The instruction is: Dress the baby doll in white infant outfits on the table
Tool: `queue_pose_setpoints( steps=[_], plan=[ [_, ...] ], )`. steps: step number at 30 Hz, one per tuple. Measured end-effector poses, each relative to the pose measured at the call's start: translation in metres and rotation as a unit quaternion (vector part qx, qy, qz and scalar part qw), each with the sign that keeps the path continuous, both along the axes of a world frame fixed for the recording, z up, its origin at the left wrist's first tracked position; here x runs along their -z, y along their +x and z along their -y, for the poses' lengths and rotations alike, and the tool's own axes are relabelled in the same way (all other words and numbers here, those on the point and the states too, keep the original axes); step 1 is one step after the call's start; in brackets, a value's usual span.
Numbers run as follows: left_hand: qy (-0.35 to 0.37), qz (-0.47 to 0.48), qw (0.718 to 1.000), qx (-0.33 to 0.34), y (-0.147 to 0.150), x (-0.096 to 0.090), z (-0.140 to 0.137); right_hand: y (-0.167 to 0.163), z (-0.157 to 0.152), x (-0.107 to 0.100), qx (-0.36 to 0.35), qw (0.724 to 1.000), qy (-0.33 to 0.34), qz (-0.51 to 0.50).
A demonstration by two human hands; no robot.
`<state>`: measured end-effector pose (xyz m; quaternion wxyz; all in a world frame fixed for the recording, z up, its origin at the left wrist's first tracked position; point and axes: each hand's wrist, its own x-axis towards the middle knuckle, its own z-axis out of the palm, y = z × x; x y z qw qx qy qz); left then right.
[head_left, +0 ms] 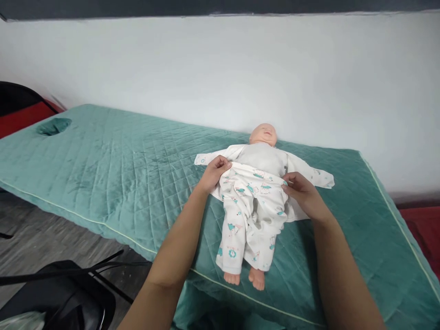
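From here I see green bed (130,156) across L; my L hand (215,174), mid-frame, pinches printed pants (234,224) (ctr to lower ctr) at waist, on face-up doll (263,135) just R of ctr; my R hand (304,192), further R, pinches the waist's other side.

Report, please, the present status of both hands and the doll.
Left hand and right hand pinching opposite sides of waistband. Doll face up, trousers on both legs, feet showing. Nothing visibly blocking hands.
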<state>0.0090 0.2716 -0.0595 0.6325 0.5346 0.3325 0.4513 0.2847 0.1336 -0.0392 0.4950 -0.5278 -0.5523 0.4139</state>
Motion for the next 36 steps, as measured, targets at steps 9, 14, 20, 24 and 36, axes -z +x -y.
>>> queue_pose_setpoints(
  steps=[9, 14, 20, 24, 36],
  plan=[
    [-0.008, -0.017, 1.0, 0.021, 0.001, 0.004, -0.002, -0.01, -0.011, 0.009, 0.137, 0.99, 0.035, -0.025],
    [-0.009, -0.034, 0.999, 0.041, 0.0, 0.004, -0.004, -0.012, -0.011, 0.008, 0.174, 0.983, -0.017, 0.049],
    [-0.025, -0.049, 0.994, 0.098, -0.002, 0.004, -0.007, -0.006, -0.006, -0.003, 0.14, 0.982, -0.068, 0.103],
    [-0.017, -0.101, 0.981, 0.167, -0.009, 0.001, -0.008, -0.002, -0.003, -0.007, 0.116, 0.974, -0.109, 0.163],
    [-0.003, -0.106, 0.956, 0.272, -0.018, -0.008, -0.009, 0.003, 0.002, -0.002, 0.039, 0.982, -0.153, 0.099]
  ],
)
